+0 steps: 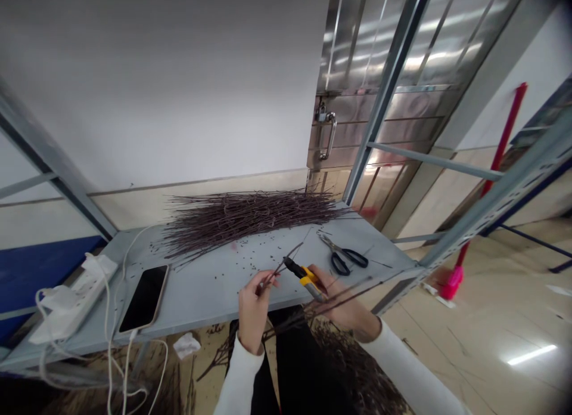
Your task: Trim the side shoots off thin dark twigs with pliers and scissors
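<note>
My left hand [252, 307] is closed in a pinch on a thin dark twig [286, 258] that slants up to the right above the grey table [210, 284]. My right hand [342, 302] is wrapped round a yellow-and-black hand cutter [304, 276], whose black tip meets the twig. Several long twigs also run under my right hand and out over the table's front edge. A big pile of dark twigs [250, 215] lies at the back of the table.
Black-handled scissors [344, 257] lie right of my hands. A dark phone [143, 298] with a white cable and a white power strip [74, 302] sit at the left. Metal rack posts flank the table. Cut twigs lie on the floor below. A steel door stands behind.
</note>
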The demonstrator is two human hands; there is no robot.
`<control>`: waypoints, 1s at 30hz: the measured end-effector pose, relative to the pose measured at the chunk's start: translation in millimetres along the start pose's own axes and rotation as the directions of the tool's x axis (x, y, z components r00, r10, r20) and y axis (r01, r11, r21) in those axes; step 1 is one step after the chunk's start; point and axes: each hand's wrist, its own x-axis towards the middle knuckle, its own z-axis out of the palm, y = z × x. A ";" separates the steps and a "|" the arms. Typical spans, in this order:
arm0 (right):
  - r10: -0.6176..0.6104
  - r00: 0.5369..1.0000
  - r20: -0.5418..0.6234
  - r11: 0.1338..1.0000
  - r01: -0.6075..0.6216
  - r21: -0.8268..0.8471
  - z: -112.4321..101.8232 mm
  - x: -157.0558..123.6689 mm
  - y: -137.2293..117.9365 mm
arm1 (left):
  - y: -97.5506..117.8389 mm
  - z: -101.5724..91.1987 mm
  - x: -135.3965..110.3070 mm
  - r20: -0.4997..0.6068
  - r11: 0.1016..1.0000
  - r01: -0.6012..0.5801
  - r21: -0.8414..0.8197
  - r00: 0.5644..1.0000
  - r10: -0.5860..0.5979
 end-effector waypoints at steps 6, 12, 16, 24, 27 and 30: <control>-0.177 0.952 -0.251 0.786 -0.016 -0.617 11.3 2.4 -5.2 | 2.3 9.8 -10.1 -0.023 0.999 0.054 -0.004 0.998 -0.054; -0.139 0.939 -0.314 0.756 -0.104 -0.647 25.1 7.3 -0.9 | 4.4 18.9 -13.0 -0.052 0.995 0.081 -0.061 0.995 -0.084; -0.032 0.966 -0.258 0.881 -0.095 -0.463 32.3 9.3 -11.9 | 2.1 17.6 -11.9 -0.083 0.994 0.053 -0.092 0.995 -0.060; 0.168 0.978 0.125 0.868 -0.207 0.452 41.0 2.0 -8.7 | -5.2 17.7 -8.7 -0.087 0.959 0.049 -0.280 0.993 -0.077; 0.125 0.934 0.336 0.618 -0.338 0.709 44.1 -0.9 -1.3 | -8.5 19.6 -6.2 -0.060 0.937 0.070 -0.342 0.994 -0.097; -0.029 0.839 0.543 0.406 -0.486 0.774 42.6 -0.6 0.8 | -10.9 18.6 -3.9 -0.051 0.935 0.077 -0.345 0.994 -0.100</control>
